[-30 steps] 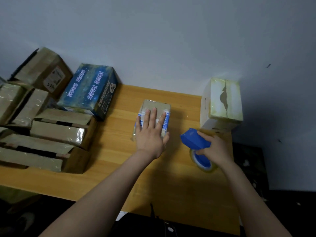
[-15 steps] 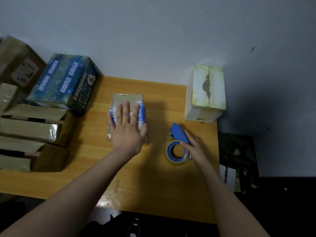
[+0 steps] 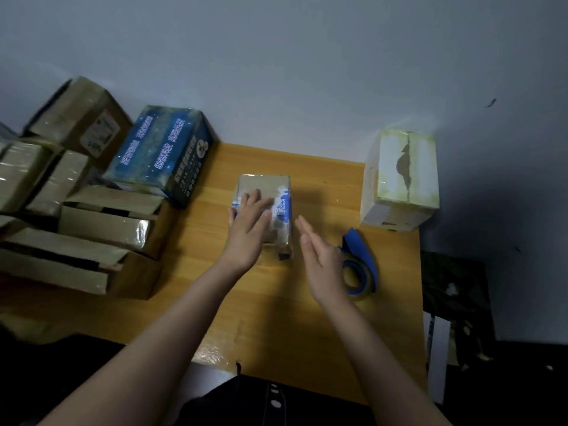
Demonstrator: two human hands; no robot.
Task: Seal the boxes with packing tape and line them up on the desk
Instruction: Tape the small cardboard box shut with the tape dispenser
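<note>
A small brown box [image 3: 264, 186] with blue-and-white print and shiny tape lies in the middle of the wooden desk [image 3: 322, 318]. My left hand [image 3: 247, 229] rests flat on its top with straight fingers. My right hand [image 3: 319, 256] is edge-on just to the right of the box, fingers straight, holding nothing. Behind that hand the blue tape dispenser [image 3: 361, 259] with its clear roll lies on the desk. A white taped box [image 3: 399, 176] stands at the far right corner.
A dark blue printed box [image 3: 163, 149] sits at the back left against the wall. Several brown cardboard boxes [image 3: 92, 229] are stacked at the left, some with open flaps. The desk's right edge [image 3: 421, 302] drops to a dark floor with papers.
My right hand has let go of the tape dispenser, which now lies on the desk, and has moved left beside the small box. My left hand stays flat on the box.
</note>
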